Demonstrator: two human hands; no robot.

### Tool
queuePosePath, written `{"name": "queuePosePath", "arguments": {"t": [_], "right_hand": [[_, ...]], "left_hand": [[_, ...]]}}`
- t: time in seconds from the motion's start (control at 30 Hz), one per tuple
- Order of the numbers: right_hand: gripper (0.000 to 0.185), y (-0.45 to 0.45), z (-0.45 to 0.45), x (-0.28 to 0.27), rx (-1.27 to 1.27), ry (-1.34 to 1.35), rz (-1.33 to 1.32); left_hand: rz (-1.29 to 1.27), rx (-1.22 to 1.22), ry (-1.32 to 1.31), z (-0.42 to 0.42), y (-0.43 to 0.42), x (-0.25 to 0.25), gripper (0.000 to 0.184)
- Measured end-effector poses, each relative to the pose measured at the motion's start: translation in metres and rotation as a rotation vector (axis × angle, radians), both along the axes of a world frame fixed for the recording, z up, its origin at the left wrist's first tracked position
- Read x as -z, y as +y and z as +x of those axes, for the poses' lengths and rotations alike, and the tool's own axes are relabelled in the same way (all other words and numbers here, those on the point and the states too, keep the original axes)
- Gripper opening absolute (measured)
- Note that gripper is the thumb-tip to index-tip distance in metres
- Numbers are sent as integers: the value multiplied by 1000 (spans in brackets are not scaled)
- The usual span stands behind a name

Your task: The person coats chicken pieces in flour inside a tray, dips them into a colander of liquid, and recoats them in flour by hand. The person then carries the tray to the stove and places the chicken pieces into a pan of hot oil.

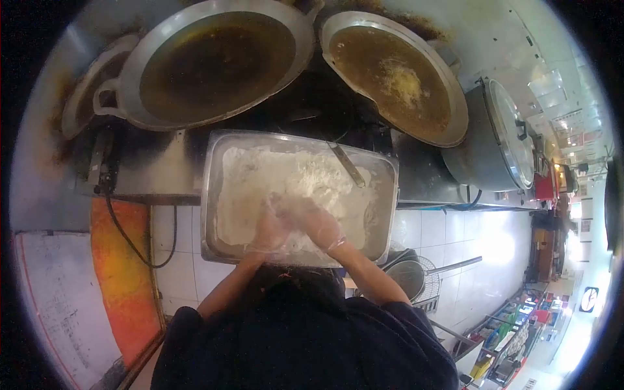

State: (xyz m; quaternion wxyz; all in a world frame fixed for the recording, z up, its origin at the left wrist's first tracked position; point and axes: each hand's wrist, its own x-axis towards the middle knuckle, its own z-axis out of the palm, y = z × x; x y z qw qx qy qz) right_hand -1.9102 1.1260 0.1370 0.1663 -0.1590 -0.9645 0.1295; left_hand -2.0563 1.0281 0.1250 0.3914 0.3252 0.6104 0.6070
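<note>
A deep rectangular metal tray [207, 195] holds a bed of white flour-like powder [312, 172]. My left hand [272, 227] and my right hand [322, 227], both in thin clear plastic gloves dusted with powder, meet low over the middle of the tray. Their fingers come together in a pale blur, so I cannot make out whether a coated piece is between them. A slim metal utensil handle [351, 168] leans over the tray's far right part, its other end hidden in shadow.
Behind the tray, a large wok of dark oil [218, 65] sits left and another wok of oil [396, 78], with pale frothy bits frying, sits right. Farther right stands a lidded pot [478, 140]. A wire strainer and metal pan [406, 279] are below the tray's right corner.
</note>
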Motion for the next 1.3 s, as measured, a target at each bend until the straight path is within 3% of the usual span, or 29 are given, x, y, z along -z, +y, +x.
{"name": "queuePosePath", "arguments": {"t": [0.03, 0.07, 0.13, 0.2, 0.23, 0.27, 0.33, 0.37, 0.4, 0.43, 0.47, 0.5, 0.53, 0.6, 0.63, 0.67, 0.73, 0.77, 0.83, 0.9, 0.97, 1.03, 1.1, 1.13, 1.2, 1.3], "right_hand": [[27, 0, 1, 5, 25, -212, -90], [27, -1, 2, 14, 20, -211, -95], [27, -1, 3, 23, 65, -434, -179], [27, 13, 22, 12, 92, -530, -206], [28, 11, 21, 1, 92, -585, -215], [28, 10, 19, -10, 91, -641, -223], [29, -4, 12, -38, 232, 38, -252], [29, -12, 11, -51, 240, 35, -267], [29, -16, 10, -65, 403, -72, -493], [30, -5, 6, -77, 544, -172, -694], [30, 6, 11, -85, 358, -142, -551], [30, 13, 15, -101, 367, -146, -538], [28, 18, 21, -125, 273, -113, -508], [26, 42, 31, -178, 189, -4, -396], [26, 53, 37, -205, 198, 63, -333], [29, 62, 38, -233, 277, 206, -451], [36, 77, 24, -294, 507, 302, -456], [38, 87, 12, -319, 665, 252, -344], [40, 117, -4, -348, 706, 144, -225], [32, 214, 7, -310, 393, 240, -21], [30, 285, -18, -285, 409, 7, 264], [28, 342, -40, -245, 420, -83, 92], [28, 390, -58, -208, 498, -329, 335], [28, 406, -61, -193, 479, -324, 293], [29, 427, -65, -177, 488, -436, 331], [28, 421, -69, -194, 459, -527, 441]], "left_hand": [[-5, -4, 1, -9, -5, 33, 44], [-162, 70, 248, -24, -12, 95, 44], [-332, 134, 491, -33, -18, 96, 44], [100, -447, -347, -29, -33, 78, 39], [89, -474, -349, -35, -44, 63, 39], [-100, -411, 153, -44, -56, 51, 32], [-318, -331, 641, -50, -61, 50, 27], [-261, -320, 270, -50, -53, 54, 28], [-194, -296, -102, -48, -49, 56, 29], [-175, -297, -103, -51, -41, 55, 29], [-225, -235, 71, -54, -34, 54, 38], [-289, -155, 240, -51, -34, 53, 47], [-277, -132, 231, -44, -33, 52, 47], [-490, 2, 683, -39, -18, 50, 53], [-473, 12, 685, -39, -12, 58, 53], [-602, 223, 602, -40, -6, 72, 59], [-718, 420, 519, -43, 6, 64, 65], [-775, 466, 548, -42, 12, 38, 71], [-824, 503, 582, -47, 17, 25, 76], [-769, 519, 648, -50, 11, 45, 77], [-718, 477, 673, -45, 2, 105, 74], [-668, 438, 696, -39, -3, 110, 70], [-679, 369, 485, -30, -2, 70, 56], [-673, 360, 486, -25, 6, 59, 56], [-702, 428, 591, -20, 22, 45, 38], [-551, 230, 764, -13, 12, 94, 34]]}}
